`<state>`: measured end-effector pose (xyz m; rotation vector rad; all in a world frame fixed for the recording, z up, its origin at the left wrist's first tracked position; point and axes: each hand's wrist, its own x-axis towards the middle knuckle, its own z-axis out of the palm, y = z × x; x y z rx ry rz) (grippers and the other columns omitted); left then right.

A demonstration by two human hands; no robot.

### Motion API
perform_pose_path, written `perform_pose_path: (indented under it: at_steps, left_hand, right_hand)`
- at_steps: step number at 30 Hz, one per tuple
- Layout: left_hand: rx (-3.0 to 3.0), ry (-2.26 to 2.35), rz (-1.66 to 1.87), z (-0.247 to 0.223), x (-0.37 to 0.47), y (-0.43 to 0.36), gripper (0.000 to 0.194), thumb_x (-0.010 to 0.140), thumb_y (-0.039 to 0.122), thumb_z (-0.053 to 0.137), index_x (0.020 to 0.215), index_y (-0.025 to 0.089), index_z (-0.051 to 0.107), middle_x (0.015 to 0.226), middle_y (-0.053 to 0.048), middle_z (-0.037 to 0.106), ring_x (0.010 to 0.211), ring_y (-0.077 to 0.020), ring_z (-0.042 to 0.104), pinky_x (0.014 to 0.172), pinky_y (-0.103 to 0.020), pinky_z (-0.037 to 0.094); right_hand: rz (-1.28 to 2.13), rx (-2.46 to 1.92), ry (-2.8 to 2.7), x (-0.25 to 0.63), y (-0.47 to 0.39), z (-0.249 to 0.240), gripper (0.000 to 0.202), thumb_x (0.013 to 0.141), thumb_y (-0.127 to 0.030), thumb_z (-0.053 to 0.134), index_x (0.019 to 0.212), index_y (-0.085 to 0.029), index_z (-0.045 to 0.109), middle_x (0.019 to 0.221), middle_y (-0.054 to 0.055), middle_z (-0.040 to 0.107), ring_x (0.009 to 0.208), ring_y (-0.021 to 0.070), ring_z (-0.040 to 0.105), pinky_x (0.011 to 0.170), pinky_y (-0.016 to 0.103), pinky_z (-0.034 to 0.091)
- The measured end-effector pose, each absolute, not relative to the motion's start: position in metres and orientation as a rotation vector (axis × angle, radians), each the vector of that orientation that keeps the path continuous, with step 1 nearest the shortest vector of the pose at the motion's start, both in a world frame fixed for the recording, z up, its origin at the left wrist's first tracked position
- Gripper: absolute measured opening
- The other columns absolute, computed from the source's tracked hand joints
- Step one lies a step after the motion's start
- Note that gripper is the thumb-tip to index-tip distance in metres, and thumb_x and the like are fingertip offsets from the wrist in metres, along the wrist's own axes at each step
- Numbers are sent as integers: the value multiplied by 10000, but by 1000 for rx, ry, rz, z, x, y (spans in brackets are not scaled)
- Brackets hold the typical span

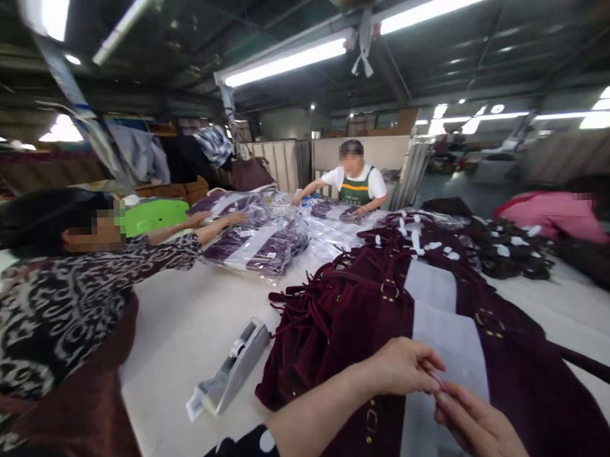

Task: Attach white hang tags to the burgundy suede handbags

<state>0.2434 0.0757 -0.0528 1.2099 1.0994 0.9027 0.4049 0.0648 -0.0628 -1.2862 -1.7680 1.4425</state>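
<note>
Both of my hands meet above a pile of dark maroon bags (348, 307) with fringes and gold-coloured rings. My left hand (404, 366) comes in from the lower left, its fingers pinched on a small thin item that I cannot make out. Close against it on the right, my right hand (474, 416) has thumb and fingers pressed together at the same small item. Beneath the hands, white sheets (451, 337) lie across the maroon bags. A grey tape dispenser (234, 367) stands on the white table (178, 326) left of the pile.
Plastic-wrapped maroon items (260, 247) lie at the table's middle, where a person's hands reach from the left. Another person in a green apron (354, 187) stands at the far side. Dark bundles with white pieces (516, 248) lie right, near a person in pink (549, 213).
</note>
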Motion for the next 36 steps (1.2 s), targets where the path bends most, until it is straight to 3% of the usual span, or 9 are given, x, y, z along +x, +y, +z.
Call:
perform_pose_path:
  at_steps: [3,7,13,17,21,25,28,32,36]
  left_hand:
    - [1220,1051,903,-39,232,79,295,549,92,648,841,123,622,676,30,538,570,-70,485,582,-224,396]
    - [1255,994,875,-28,201,96,307,585,119,639,890,118,601,708,8,569,623,-95,519,623,-233,414]
    - [1458,1636,1194,-25,152,175,148,600,79,584,698,181,624,804,-42,590,854,-187,536,856,-297,400]
    - [1275,1739,1249,-18,130,221,119,574,64,581,617,174,594,662,-34,569,754,-190,558,733,-287,444]
    - [1126,1762,1331,-4,99,247,75,626,123,597,691,161,592,591,-5,537,579,-139,531,578,-244,446]
    - [811,1724,1353,9,66,270,151,741,246,583,826,123,562,684,-65,570,589,-143,560,561,-251,477]
    - [571,1648,1354,8,49,297,316,823,365,490,989,96,512,896,-171,589,741,-195,610,624,-297,514]
    - [403,1510,1365,-4,48,344,508,800,411,529,1176,86,423,1171,-249,490,1011,-269,567,741,-334,521]
    - [315,1338,1374,-18,65,392,706,789,487,511,1303,55,293,1264,-273,408,1101,-297,518,746,-328,528]
  right_hand:
    - [1273,-1267,-1803,391,66,-52,380,721,-578,538,664,-206,593,550,1,494,514,142,445,477,243,349]
    - [1214,-1216,-1855,373,80,-40,412,801,-508,466,542,-188,473,512,-15,450,525,122,421,530,239,326]
    - [1143,-1297,-1685,349,133,-35,376,796,-448,467,528,-186,448,467,-36,423,476,97,377,511,230,291]
    - [1095,-1274,-1678,330,162,-29,352,776,-439,477,531,-187,454,451,-37,418,462,100,373,493,232,281]
    - [1195,-1202,-1641,326,170,-42,382,774,-484,480,538,-187,440,455,-41,406,455,96,352,473,229,266]
    - [1321,-1241,-1554,330,172,-64,422,754,-546,492,534,-192,422,439,-49,370,415,85,292,425,228,211]
    - [1414,-1275,-1449,331,172,-69,424,740,-572,502,563,-195,424,446,-57,347,405,77,246,407,226,162]
    - [1465,-1271,-1404,331,172,-67,447,743,-591,502,563,-195,400,457,-61,318,422,74,222,414,226,150]
    - [1401,-1296,-1485,330,171,-73,445,779,-585,473,577,-192,414,463,-51,342,447,85,271,439,230,194]
